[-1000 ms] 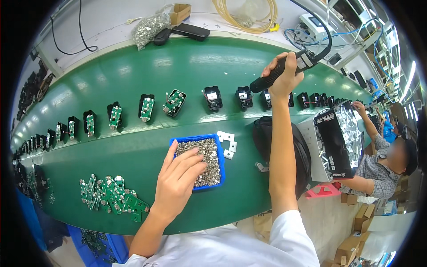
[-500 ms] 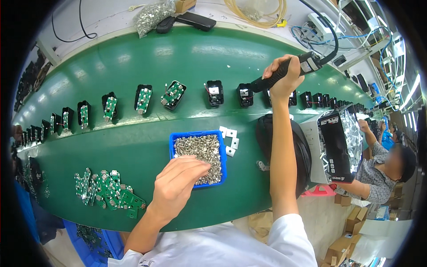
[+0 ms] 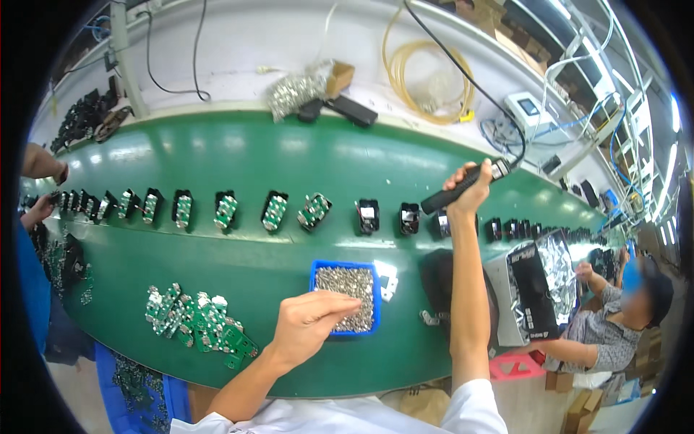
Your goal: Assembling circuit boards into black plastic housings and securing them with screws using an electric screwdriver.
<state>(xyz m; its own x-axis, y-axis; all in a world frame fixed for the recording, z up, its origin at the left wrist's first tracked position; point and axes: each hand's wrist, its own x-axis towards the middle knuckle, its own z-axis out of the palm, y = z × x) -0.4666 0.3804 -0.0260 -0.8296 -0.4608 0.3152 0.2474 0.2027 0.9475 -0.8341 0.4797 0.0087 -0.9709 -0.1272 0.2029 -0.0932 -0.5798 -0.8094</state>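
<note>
My left hand hovers over a blue tray filled with small metal screws. Its thumb and fingers are pinched together; whatever may be between the tips is too small to make out. My right hand is wrapped around a black electric screwdriver, its cable running up from the rear end. The tool's front end points left, close to an open black case with a pale part inside. Another such case stands to the left. Farther left, a tilted case holds a green circuit board.
Loose circuit boards lie in a pile at left. White square plates sit beside the tray. A black bag and a carton of silvery parts stand at right. Co-workers' hands show at far left and right.
The view has tilted up, so the bench appears lower and more of the back wall shows. A co-worker's hands have come into sight at far left. My right hand still grips the screwdriver.
</note>
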